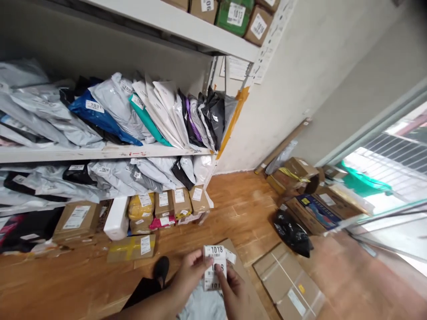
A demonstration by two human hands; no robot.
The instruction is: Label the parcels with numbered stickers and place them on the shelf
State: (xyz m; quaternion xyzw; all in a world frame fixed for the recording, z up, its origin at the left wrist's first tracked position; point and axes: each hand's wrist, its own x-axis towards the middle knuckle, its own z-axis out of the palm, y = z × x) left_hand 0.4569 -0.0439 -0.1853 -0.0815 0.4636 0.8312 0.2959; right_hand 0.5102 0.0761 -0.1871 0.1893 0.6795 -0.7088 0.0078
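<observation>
A white strip of labels (211,284) printed with 1018 is held upright between my two hands. My left hand (190,273) pinches its left edge, thumb across the front. My right hand (231,286) grips the right side, with the thumb pressed over the middle label. Just below the strip lies a pale grey plastic mailing bag (203,304), partly covered by my hands. Under and beside the bag is a brown cardboard surface (245,280), and a white label on it shows behind my right hand.
A white shelf rack (160,151) on the left holds several mailing bags, including a blue bag (103,115). Cardboard boxes (182,202) line the floor beneath. To the right are a flat carton (290,282), a black plastic bag (292,231) and a printed box (316,211).
</observation>
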